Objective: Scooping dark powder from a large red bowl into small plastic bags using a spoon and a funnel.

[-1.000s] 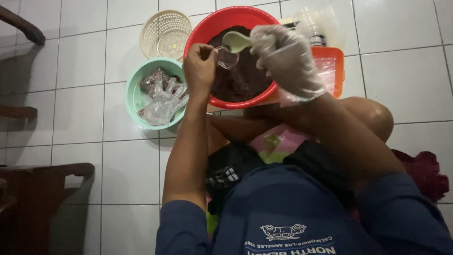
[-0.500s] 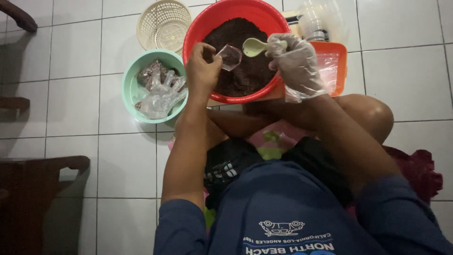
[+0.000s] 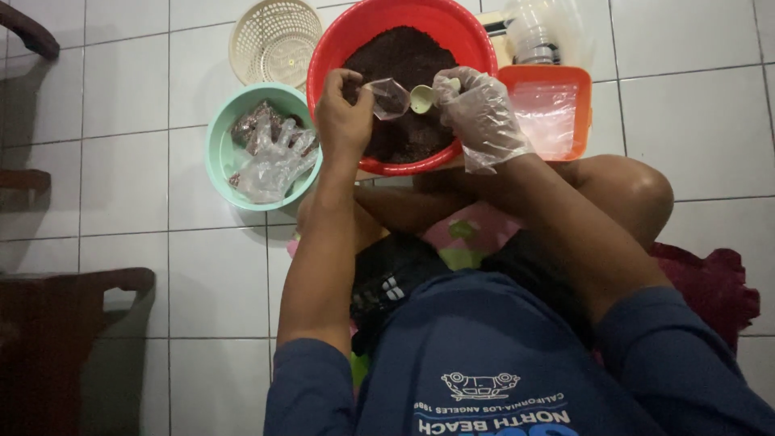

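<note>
Your left hand (image 3: 343, 113) pinches a small clear bag (image 3: 390, 97) open over the red basin (image 3: 331, 56) of dark crumbly stuff. Your gloved right hand (image 3: 480, 113) grips a pale spoon (image 3: 421, 98), which has come down from a moment ago to the bag's mouth (the green bowl (image 3: 218, 161) of filled packets sits left).

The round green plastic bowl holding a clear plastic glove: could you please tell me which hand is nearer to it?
Left. The bare left hand holds a small clear bag just right of the green bowl. The gloved right hand, with a pale spoon, is farther right over the red basin.
</note>
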